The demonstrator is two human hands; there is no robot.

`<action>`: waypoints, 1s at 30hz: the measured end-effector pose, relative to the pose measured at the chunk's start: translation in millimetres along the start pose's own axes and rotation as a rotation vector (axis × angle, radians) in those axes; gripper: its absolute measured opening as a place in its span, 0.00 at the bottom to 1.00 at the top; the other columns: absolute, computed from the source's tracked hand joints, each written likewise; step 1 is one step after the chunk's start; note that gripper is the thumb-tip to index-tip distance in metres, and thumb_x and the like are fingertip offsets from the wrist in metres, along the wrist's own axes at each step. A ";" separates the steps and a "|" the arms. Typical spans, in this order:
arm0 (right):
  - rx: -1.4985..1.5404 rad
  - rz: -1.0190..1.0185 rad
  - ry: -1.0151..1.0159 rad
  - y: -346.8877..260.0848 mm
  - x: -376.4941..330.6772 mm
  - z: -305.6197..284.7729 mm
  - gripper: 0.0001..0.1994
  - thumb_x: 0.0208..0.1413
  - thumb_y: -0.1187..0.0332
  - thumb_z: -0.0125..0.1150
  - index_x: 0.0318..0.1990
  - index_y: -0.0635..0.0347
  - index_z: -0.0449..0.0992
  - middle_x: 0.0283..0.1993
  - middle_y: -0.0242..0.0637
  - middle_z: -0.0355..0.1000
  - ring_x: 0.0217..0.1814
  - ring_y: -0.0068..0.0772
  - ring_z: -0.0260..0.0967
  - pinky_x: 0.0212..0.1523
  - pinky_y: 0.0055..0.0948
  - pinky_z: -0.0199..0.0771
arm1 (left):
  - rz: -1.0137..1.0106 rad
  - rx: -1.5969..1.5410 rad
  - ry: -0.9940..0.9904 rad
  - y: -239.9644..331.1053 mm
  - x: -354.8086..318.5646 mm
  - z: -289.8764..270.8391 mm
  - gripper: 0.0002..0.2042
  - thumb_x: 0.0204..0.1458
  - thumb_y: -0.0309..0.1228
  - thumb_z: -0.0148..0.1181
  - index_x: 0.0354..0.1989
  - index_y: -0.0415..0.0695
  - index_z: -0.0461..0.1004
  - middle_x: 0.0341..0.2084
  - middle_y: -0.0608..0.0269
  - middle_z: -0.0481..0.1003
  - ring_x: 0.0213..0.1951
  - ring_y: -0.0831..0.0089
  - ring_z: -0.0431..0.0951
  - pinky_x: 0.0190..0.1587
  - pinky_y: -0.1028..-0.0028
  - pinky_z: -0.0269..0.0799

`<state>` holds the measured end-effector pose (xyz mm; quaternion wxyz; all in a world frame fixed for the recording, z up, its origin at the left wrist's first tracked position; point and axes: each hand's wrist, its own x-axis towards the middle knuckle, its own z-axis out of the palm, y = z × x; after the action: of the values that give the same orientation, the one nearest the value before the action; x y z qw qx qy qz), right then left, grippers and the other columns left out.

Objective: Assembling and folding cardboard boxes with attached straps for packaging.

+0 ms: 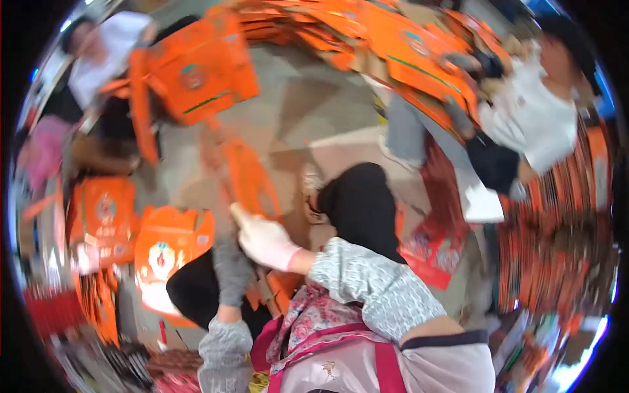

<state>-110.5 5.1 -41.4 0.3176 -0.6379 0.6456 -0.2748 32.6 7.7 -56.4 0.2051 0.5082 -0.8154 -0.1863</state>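
Note:
My right hand [267,244], in a white glove with a pinkish cuff, reaches across in front of me. One fingertip points up and left; the other fingers are smeared, so a grip cannot be made out. Close beside it, my left hand [230,265] wears a grey glove and is heavily blurred by motion. Just beyond both hands is a blurred orange cardboard piece [250,175]; whether either hand touches it is unclear. A flat orange printed carton [171,239] lies to the left of my left hand, partly in bright light.
Another orange carton [103,213] lies farther left. Across from me, a person at left handles an orange sheet [200,69], and a person at right an orange carton [419,56]. Stacked cardboard [550,229] lines the right side. A red printed sheet [436,252] lies by my knee.

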 end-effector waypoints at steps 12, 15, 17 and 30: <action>0.652 -0.357 0.018 17.8 -83.6 -74.8 0.11 0.55 0.69 0.49 0.44 0.62 0.69 0.40 0.44 0.70 0.38 0.48 0.69 0.41 0.41 0.70 | -0.168 0.120 -0.012 -19.3 -14.5 -9.3 0.37 0.45 0.38 0.61 0.64 0.45 0.51 0.65 0.47 0.42 0.66 0.54 0.43 0.65 0.61 0.43; 0.143 -0.446 0.438 68.6 -85.4 -164.3 0.08 0.55 0.69 0.52 0.40 0.59 0.74 0.32 0.37 0.73 0.33 0.37 0.72 0.33 0.31 0.72 | -0.181 0.194 -0.016 -19.2 -15.6 -12.9 0.34 0.52 0.45 0.52 0.64 0.43 0.50 0.65 0.47 0.45 0.66 0.55 0.43 0.65 0.60 0.42; 0.411 0.093 0.618 138.3 -85.4 -178.4 0.09 0.52 0.68 0.53 0.35 0.64 0.74 0.34 0.44 0.73 0.34 0.44 0.72 0.37 0.33 0.72 | -0.148 0.331 0.014 -40.9 -20.7 -12.3 0.33 0.53 0.43 0.52 0.64 0.42 0.51 0.64 0.46 0.46 0.66 0.54 0.45 0.65 0.60 0.42; -0.417 1.233 0.714 571.3 -169.0 -32.1 0.23 0.38 0.54 0.63 0.36 0.65 0.75 0.35 0.47 0.73 0.39 0.44 0.71 0.41 0.38 0.70 | -0.253 0.403 0.001 -9.9 -10.4 -12.0 0.30 0.55 0.39 0.51 0.63 0.42 0.52 0.64 0.49 0.49 0.65 0.55 0.47 0.64 0.60 0.44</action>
<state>-508.3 192.3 -444.8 0.0574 -0.0785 0.9893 -0.1091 50.5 12.0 -52.9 0.0748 0.6371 -0.7659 -0.0437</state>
